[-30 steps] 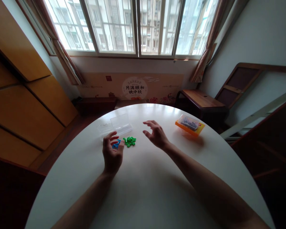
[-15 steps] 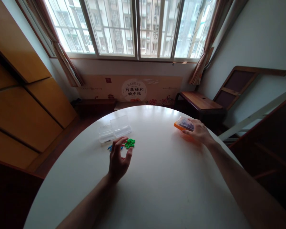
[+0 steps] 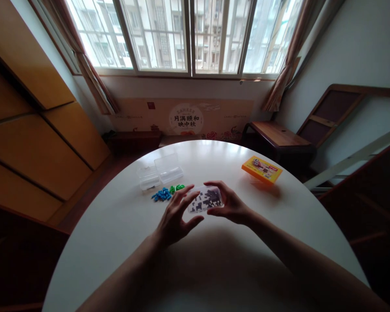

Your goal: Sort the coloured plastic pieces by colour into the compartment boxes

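My right hand (image 3: 230,204) grips a small clear case (image 3: 205,200) filled with dark pieces, holding it just above the round white table (image 3: 123,229). My left hand (image 3: 175,216) reaches in from the left, fingers spread, its fingertips touching the case's left end. Just beyond that hand lie a heap of blue pieces (image 3: 161,194) and a heap of green pieces (image 3: 176,188). An orange tray (image 3: 261,169) lies at the table's right, apart from both hands.
An open clear plastic box (image 3: 159,172) sits behind the coloured pieces. A wooden bench (image 3: 273,134) stands past the table at the right, cabinets at the left, and a window with curtains runs across the back wall.
My right hand has lifted the clear case off the orange tray and carried it left to the middle. My left hand has come across to meet it.
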Demonstrator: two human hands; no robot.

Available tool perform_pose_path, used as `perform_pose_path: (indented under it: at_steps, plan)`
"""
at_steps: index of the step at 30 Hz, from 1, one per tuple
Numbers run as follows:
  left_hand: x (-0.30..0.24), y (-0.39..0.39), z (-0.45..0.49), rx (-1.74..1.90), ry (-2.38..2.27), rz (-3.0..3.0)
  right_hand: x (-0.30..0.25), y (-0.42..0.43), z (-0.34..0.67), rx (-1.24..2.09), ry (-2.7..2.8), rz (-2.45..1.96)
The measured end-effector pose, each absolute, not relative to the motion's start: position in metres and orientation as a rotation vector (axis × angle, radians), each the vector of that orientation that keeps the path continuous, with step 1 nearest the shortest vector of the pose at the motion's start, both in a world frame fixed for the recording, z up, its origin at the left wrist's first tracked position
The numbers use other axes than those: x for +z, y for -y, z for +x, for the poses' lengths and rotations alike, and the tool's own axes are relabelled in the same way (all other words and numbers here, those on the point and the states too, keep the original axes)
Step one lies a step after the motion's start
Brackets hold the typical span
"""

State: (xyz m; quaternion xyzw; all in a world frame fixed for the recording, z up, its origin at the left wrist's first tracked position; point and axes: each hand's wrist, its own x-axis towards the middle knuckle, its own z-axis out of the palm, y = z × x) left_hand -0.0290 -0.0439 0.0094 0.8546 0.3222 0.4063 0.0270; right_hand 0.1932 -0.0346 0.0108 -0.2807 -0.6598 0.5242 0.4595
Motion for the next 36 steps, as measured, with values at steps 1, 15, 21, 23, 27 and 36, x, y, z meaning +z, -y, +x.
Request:
perform_pose_path:
  at_steps: [1, 15, 21, 23, 27, 36]
  plan:
    - [0.009, 0.044, -0.029, 1.267, -1.004, 2.652, 0.01, 0.036, 0.186, 1.375, 1.566, -0.644]
    - [0.009, 0.039, -0.029, 1.262, -0.85, 2.944, 0.002, 0.055, 0.173, 1.595, 1.249, -0.548]
    - [0.01, 0.043, -0.022, 1.326, -0.908, 2.885, 0.01, 0.059, 0.174, 1.624, 1.188, -0.601]
    - [0.011, 0.044, -0.022, 1.282, -0.923, 2.869, 0.009, 0.06, 0.173, 1.624, 1.171, -0.632]
    - [0.013, 0.044, -0.022, 1.163, -0.779, 2.972, 0.002, 0.061, 0.17, 1.634, 1.196, -0.648]
    - [0.026, 0.051, -0.019, 1.234, -0.907, 2.695, 0.001, 0.065, 0.168, 1.663, 1.164, -0.677]
